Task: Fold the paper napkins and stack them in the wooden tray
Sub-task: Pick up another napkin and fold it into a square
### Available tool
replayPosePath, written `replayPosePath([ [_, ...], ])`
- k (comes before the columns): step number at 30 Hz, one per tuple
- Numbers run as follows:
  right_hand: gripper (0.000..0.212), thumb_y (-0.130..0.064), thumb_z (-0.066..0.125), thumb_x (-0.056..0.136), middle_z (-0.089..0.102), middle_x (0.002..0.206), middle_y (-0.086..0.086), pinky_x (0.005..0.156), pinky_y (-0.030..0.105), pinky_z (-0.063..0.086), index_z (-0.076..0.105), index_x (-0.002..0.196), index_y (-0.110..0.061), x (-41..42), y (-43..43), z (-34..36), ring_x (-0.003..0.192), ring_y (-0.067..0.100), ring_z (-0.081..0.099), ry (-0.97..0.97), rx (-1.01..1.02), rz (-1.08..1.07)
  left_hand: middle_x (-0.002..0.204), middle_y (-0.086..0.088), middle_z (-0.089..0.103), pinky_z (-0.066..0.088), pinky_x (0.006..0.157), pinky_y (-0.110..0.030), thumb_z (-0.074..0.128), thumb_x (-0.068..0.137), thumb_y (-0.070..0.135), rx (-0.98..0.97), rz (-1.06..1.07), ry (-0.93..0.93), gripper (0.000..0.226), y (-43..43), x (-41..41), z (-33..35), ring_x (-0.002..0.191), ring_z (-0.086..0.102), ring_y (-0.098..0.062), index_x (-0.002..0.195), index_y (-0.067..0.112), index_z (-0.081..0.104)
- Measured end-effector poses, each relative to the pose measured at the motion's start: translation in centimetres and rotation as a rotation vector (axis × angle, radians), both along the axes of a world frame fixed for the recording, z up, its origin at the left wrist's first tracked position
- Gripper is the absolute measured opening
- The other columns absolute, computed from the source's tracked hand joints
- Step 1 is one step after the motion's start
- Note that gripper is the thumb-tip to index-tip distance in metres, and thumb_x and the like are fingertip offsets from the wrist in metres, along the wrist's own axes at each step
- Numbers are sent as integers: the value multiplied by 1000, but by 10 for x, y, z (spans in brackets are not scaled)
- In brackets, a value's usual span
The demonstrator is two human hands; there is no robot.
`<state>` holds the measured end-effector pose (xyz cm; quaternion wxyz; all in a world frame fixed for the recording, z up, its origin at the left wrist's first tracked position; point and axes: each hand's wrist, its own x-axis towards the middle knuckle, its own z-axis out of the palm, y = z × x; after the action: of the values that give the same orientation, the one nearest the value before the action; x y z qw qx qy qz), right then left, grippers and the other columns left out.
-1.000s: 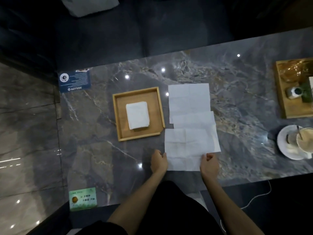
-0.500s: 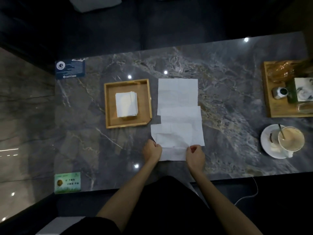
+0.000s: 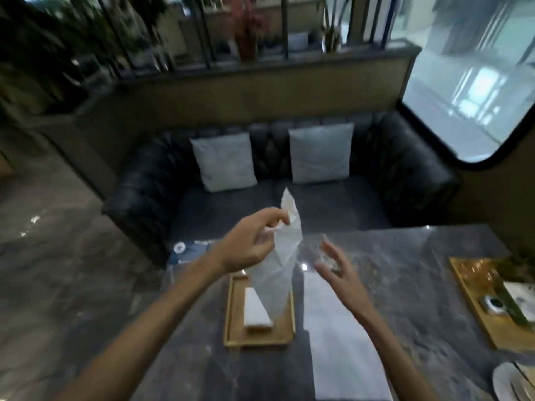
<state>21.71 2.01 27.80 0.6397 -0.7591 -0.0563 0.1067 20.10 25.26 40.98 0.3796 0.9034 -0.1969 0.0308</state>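
Observation:
My left hand [image 3: 250,244] is raised above the table and pinches a white paper napkin [image 3: 282,261] by its top, so the sheet hangs down in front of the wooden tray [image 3: 231,319]. A stack of folded napkins [image 3: 256,312] lies in that tray. To the right of the hanging sheet, my right hand [image 3: 333,264] hovers with its fingers spread and nothing in it. Unfolded napkins [image 3: 338,342] lie flat on the marble table, to the right of the tray.
A second wooden tray [image 3: 474,302] with small items stands at the table's right edge. A white saucer [image 3: 506,383] sits at the lower right. Beyond the table is a black sofa [image 3: 405,175] with two grey cushions. A blue card [image 3: 185,250] lies at the far left corner.
Both hands held the nearest napkin's lower corners on the table; now the left hand has lifted a napkin into the air and the right hand has let go. The camera has tilted upward.

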Motion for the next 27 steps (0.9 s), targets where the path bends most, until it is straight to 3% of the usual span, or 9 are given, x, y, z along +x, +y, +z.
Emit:
replayPosePath([
  [2,57,-24,63,95,50,139,-21,88,11,49,39,147,-30,28,30,70,114,-14,57,-72,137,164,98,12,55,39,81,-9,51,87,-2,129,-74,-125,31,24,9,64,89,54,4,111,13,63],
  [6,57,-31,73,86,70,123,-11,85,23,56,51,138,-25,58,86,180,113,9,67,-227,280,268,89,10,48,41,71,-18,49,90,-1,283,-137,-292,28,72,6,174,78,52,-2,102,14,69],
  [10,16,-33,74,84,75,88,-10,68,23,54,71,95,-22,63,133,257,83,12,69,-402,341,157,99,5,53,44,79,-18,48,92,11,313,-23,-459,34,120,6,253,90,56,-5,119,22,65],
  [13,24,-39,73,87,75,85,2,65,38,56,72,92,-16,62,159,290,77,20,69,-423,469,38,117,0,54,50,83,-16,66,91,34,-156,305,-528,67,146,2,269,102,58,-5,148,32,32],
  [15,20,-37,71,90,77,81,-2,61,33,58,72,92,-17,63,168,302,72,16,72,-394,515,-42,127,8,55,55,74,-13,76,73,53,-534,337,-351,97,153,-5,246,102,63,-2,151,38,19],
  [16,17,-34,69,91,78,80,-4,58,29,58,72,92,-18,61,172,305,70,13,73,-381,523,-66,129,10,58,57,72,-17,77,65,61,-635,310,-251,102,153,-7,228,102,68,-5,149,39,25],
  [18,16,-33,66,94,78,81,-5,57,26,58,72,93,-18,60,172,307,70,10,73,-378,488,-64,123,4,67,59,72,-27,78,65,60,-732,324,-123,84,143,-8,201,98,72,-9,137,29,47],
  [22,21,-34,63,96,73,81,-5,62,27,55,72,89,-15,62,166,308,73,9,67,-487,356,-83,98,0,77,59,65,-26,70,87,31,-833,464,-259,17,131,9,202,82,75,-11,102,23,68],
  [27,27,-30,62,97,60,67,-9,53,18,44,69,81,-9,71,141,328,58,1,53,-643,317,-153,93,-3,76,57,62,-28,65,92,28,-870,327,-252,21,124,29,219,78,72,-17,106,14,71],
])
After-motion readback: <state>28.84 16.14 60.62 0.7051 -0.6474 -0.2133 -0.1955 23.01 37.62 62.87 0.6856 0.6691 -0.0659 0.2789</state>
